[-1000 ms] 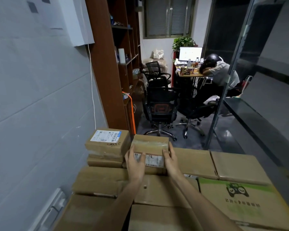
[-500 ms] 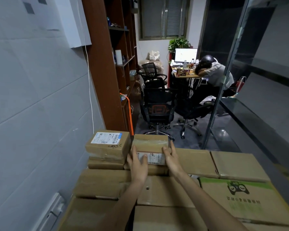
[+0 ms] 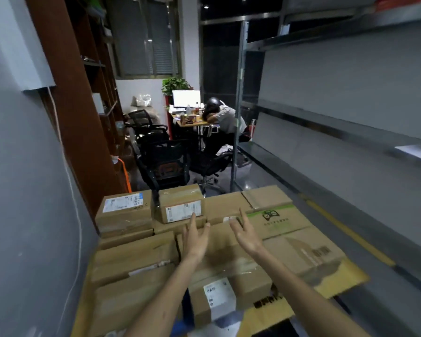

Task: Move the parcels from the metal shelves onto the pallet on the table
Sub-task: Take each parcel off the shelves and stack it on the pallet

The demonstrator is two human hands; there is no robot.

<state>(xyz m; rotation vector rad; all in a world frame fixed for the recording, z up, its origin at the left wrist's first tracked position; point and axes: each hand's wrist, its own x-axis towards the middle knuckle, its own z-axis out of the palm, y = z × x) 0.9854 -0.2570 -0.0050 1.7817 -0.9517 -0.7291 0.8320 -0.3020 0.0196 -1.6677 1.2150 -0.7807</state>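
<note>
Head view: small brown taped parcel (image 3: 179,197), white barcode label (image 3: 183,211) on front.

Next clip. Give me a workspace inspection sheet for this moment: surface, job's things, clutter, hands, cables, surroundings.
Surface: brown cartons packed side by side in layers; the table beneath is hidden.
Job's things: small labelled parcel on top at the far edge, a second labelled parcel beside it on its left; green-printed carton to the right; metal shelves along the right.
Clutter: nothing seen.
Hands: left hand and right hand both open, holding nothing, just short of the small labelled parcel.
Cables: white cable down the left wall; orange cord by the wooden bookcase.
Surroundings: office chairs, monitor on a desk, a person slumped over it.
</note>
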